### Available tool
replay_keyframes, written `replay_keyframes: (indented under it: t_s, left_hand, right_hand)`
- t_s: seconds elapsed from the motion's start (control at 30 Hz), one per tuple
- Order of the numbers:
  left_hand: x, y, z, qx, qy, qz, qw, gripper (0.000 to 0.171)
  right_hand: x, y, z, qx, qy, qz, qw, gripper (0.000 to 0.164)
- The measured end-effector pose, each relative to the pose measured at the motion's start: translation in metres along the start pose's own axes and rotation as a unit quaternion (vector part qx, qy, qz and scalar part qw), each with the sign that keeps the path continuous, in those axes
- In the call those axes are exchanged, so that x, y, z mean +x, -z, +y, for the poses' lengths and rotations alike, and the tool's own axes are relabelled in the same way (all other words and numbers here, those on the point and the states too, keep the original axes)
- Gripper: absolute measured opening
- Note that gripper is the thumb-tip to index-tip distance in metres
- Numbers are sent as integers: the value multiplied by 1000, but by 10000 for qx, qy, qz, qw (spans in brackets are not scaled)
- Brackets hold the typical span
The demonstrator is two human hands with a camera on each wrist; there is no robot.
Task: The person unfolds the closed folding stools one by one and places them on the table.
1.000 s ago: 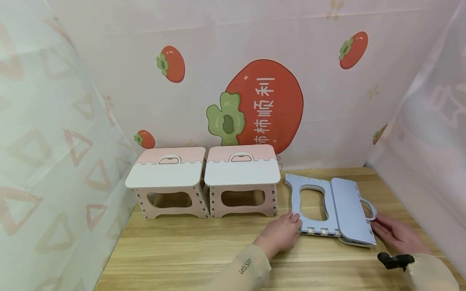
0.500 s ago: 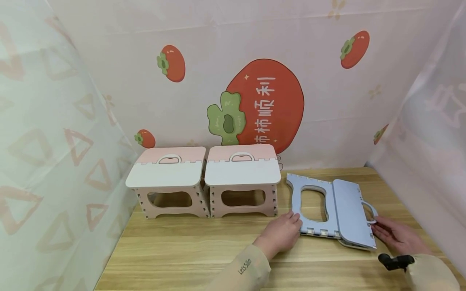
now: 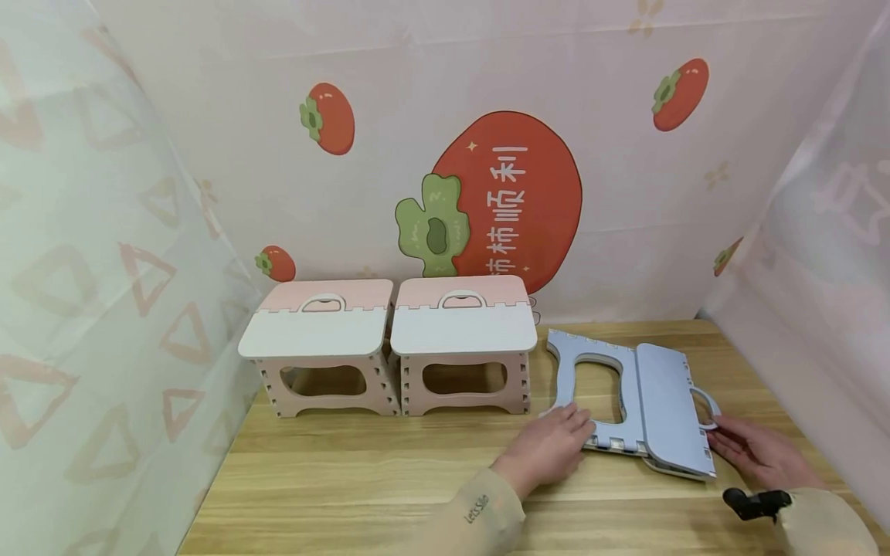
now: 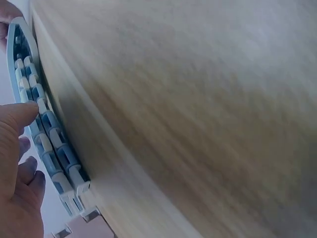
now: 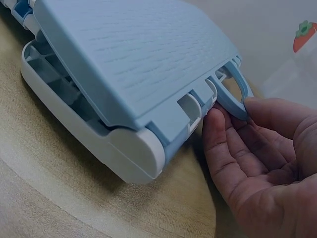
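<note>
A blue folding stool (image 3: 673,405) lies folded flat on the right of the wooden table, its white underside showing below in the right wrist view. My right hand (image 5: 267,158) pinches the stool's loop handle (image 5: 237,94) between thumb and fingers. My left hand (image 3: 551,446) rests with its fingers on the near corner of the folded leg panel (image 3: 566,382). In the left wrist view my thumb (image 4: 22,114) touches the hinged edge (image 4: 49,136) of the stool. Part of the leg panel is hidden under the left fingers.
Two pink-and-white folding stools, a left one (image 3: 316,332) and a right one (image 3: 462,328), stand unfolded side by side at the back. A printed cloth (image 3: 612,193) hangs behind the wooden table (image 3: 334,486). A black strap piece (image 3: 756,502) sits at the right wrist.
My left hand has slid a little right along the stool's near corner, over the panel. The blue stool has shifted slightly right, then stayed nearly still; my right hand stays at the handle.
</note>
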State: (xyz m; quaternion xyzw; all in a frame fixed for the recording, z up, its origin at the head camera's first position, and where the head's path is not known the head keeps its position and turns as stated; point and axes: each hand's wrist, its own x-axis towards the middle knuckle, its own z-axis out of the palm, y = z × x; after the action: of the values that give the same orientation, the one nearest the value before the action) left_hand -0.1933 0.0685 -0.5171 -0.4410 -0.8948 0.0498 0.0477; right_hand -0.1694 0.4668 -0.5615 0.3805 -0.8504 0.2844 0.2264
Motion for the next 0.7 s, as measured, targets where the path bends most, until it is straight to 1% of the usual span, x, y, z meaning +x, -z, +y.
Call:
replay_keyframes:
  t_s: [0.07, 0.17, 0.23, 0.3, 0.47, 0.53, 0.6, 0.63, 0.67, 0.7]
  left_hand:
    - [1, -1, 3, 91, -101, 50, 9999, 48]
    - [2, -3, 6, 147, -191, 105, 9997, 43]
    - [3, -5, 7, 124, -185, 119, 9997, 40]
    - [4, -7, 8, 139, -166, 153, 9997, 39]
    - [7, -9, 9, 213, -111, 171, 9996, 41]
    - [8, -8, 9, 183, -80, 176, 9996, 40]
    - [9, -7, 10, 177, -55, 315, 9993, 38]
    - [10, -5, 10, 178, -30, 419, 9990, 37]
    - [10, -4, 10, 168, 13, 519, 9985, 35]
    - [11, -3, 10, 168, 72, 613, 9980, 34]
  right_hand:
    - [1, 0, 0, 64, 10, -25, 10000, 85]
    - [2, -1, -2, 25, 25, -5, 10000, 78]
    - [2, 0, -3, -48, 41, 24, 10000, 72]
    - [3, 0, -4, -53, 55, 40, 10000, 71]
    - [4, 0, -8, 268, -45, -54, 9996, 84]
    - [4, 1, -9, 704, -134, -159, 9973, 88]
    - [5, 2, -10, 1151, -193, -271, 9928, 88]
    - [5, 2, -10, 1444, -237, -338, 9887, 86]
    - [7, 3, -10, 2142, -374, -473, 9749, 82]
    - [9, 5, -10, 2780, -527, -594, 9573, 78]
